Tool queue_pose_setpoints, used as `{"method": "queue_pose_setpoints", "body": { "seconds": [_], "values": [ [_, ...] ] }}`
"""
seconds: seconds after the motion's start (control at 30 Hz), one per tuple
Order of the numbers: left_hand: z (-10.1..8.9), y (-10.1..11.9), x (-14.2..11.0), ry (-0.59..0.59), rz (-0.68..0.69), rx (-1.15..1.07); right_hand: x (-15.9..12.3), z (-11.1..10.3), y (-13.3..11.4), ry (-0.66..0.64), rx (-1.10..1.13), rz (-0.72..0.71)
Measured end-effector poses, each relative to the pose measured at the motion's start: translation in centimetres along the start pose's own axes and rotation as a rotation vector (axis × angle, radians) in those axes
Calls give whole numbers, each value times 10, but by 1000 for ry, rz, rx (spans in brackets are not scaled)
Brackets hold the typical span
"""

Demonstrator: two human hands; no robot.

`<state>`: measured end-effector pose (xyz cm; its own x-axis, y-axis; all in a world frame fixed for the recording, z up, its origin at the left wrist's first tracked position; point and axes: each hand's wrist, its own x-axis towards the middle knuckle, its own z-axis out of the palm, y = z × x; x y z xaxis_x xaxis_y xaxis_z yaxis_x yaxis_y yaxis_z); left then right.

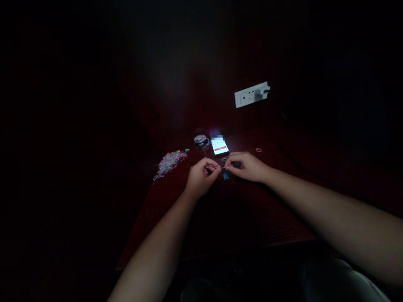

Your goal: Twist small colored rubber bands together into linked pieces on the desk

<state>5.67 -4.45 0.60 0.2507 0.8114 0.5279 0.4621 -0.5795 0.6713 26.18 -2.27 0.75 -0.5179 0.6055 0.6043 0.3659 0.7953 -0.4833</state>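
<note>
Thin pale strand (223, 167) sits between my two grips, above the bench (220, 226), long axis roughly 9 to 3 o'clock. Left grip (201, 178) is at its 9 o'clock end, right grip (252, 167) at its 3 o'clock end. Neither hand is nearer; it looks touched from both sides.

Grip state: left thumb and fingertips pressed together on one end, right pinching the other. Too small and dark to tell exactly what the strand is, or how taut.

Clock from the strand: small blue pieces (226, 177) just off at 6, pale loop (224, 160) close at 12, phone (221, 147) beyond it at 12, lidded jar (201, 143) near 11, heap of small coloured bands (170, 163) at 9, red ring (258, 150) at 2. Wall socket (247, 98) up at 1, with a plug (262, 91) in it.

Text: phone lit, red bar on white, top pixelated, can't read any of it. No legible brand or label on the jar.
</note>
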Motion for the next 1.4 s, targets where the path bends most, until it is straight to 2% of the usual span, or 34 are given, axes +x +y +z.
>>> {"method": "queue_pose_setpoints", "body": {
  "seconds": [0.5, 0.83, 1.07, 1.27, 1.4],
  "values": [
    [0, 1, -1, 3, -26, -63, -1, -1, -4, 2, 40, 20],
    [-1, 0, 0, -17, 13, -2, -1, 0, -2, -12, 36, 8],
    [-7, -6, 1, 43, 12, 24, -1, -2, 1, 0, 25, 27],
    [-2, 2, -1, -81, 64, 54, 1, -1, -6, -32, 29, 24],
    [-2, 4, -1, -97, 50, 43, 1, -1, -9, -51, 27, 23]
  ]
}}
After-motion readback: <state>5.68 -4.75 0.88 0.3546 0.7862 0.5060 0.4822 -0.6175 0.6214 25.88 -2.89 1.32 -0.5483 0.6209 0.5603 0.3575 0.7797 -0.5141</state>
